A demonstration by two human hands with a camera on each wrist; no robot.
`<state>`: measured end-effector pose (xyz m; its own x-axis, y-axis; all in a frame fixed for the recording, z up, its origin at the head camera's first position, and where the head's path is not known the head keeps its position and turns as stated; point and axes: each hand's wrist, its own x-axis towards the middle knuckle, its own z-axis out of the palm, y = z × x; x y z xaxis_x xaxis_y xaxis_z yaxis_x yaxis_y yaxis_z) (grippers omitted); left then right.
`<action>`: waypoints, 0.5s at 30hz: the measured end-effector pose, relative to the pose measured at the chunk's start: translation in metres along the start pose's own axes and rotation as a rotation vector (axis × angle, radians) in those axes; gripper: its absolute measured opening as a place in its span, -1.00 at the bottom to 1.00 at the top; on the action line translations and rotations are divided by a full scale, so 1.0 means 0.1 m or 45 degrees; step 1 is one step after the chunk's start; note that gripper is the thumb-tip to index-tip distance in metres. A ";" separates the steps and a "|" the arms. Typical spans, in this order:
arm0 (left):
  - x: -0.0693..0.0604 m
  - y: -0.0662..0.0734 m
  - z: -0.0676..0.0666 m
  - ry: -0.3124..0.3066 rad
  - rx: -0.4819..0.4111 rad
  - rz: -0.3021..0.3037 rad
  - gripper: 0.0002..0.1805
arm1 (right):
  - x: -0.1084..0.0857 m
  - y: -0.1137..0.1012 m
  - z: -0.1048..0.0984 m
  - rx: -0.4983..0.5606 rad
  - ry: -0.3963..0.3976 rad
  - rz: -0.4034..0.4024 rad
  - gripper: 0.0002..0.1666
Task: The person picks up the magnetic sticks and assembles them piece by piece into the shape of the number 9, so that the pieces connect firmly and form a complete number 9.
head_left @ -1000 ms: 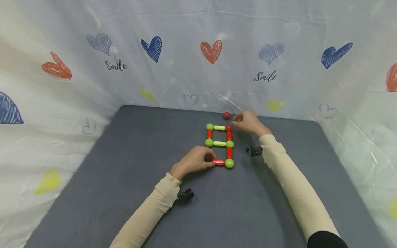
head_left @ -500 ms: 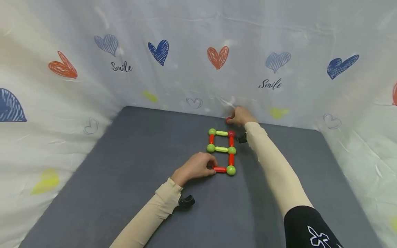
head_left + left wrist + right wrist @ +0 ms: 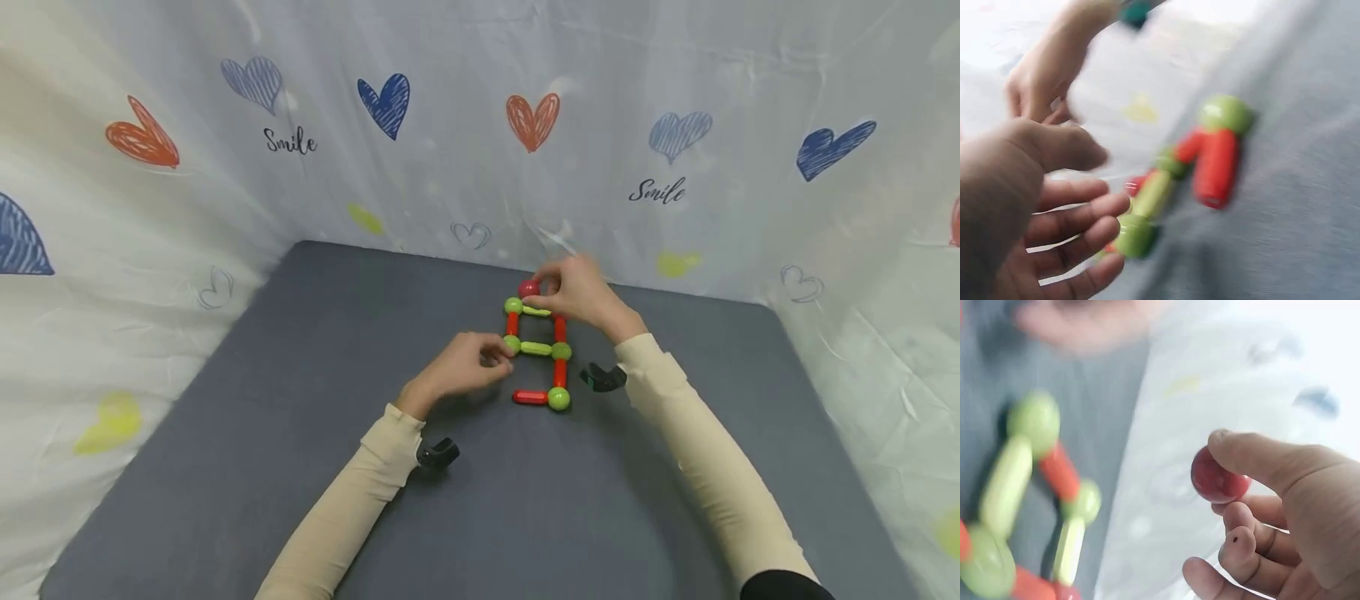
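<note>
My right hand point(image 3: 582, 292) pinches a red ball point(image 3: 1217, 477) between thumb and fingers, above the far end of a joined frame of balls and rods. Green balls point(image 3: 558, 399), red rods point(image 3: 560, 372) and yellow-green rods point(image 3: 536, 348) make up that frame. Its far right corner is hidden by the right hand in the head view. My left hand point(image 3: 467, 365) hovers beside the frame's left side, near a green ball point(image 3: 1134, 236); its fingers are loose and hold nothing. One red rod point(image 3: 530, 397) sticks out leftward from the nearest green ball, its left end free.
Grey cloth covers the table point(image 3: 300, 375). A pale curtain point(image 3: 450, 167) printed with hearts hangs close behind the far edge and along both sides. Dark wrist devices point(image 3: 438, 454) sit under both forearms.
My right hand has taken hold of the red ball near the curtain and brought it left and nearer. My left hand has let go of the near red rod and moved up toward the frame's middle.
</note>
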<state>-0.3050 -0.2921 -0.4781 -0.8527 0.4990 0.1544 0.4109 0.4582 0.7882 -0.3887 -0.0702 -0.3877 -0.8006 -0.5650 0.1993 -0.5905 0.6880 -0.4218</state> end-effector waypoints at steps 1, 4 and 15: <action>0.00 0.00 -0.05 0.048 -0.093 -0.015 -0.74 | -0.09 -0.09 0.00 0.012 0.013 -0.035 -0.67; 0.00 0.02 -0.15 0.132 -0.354 -0.026 -0.69 | -0.34 -0.29 0.02 0.061 0.046 -0.093 -0.66; 0.00 0.07 -0.04 0.032 -0.488 -0.032 -0.68 | -0.76 -0.40 0.41 0.167 0.163 -0.139 -0.71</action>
<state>-0.3030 -0.2920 -0.4705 -0.8706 0.4706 0.1434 0.2435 0.1590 0.9568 -0.3003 -0.0736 -0.4217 -0.7439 -0.5647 0.3575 -0.6630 0.5559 -0.5015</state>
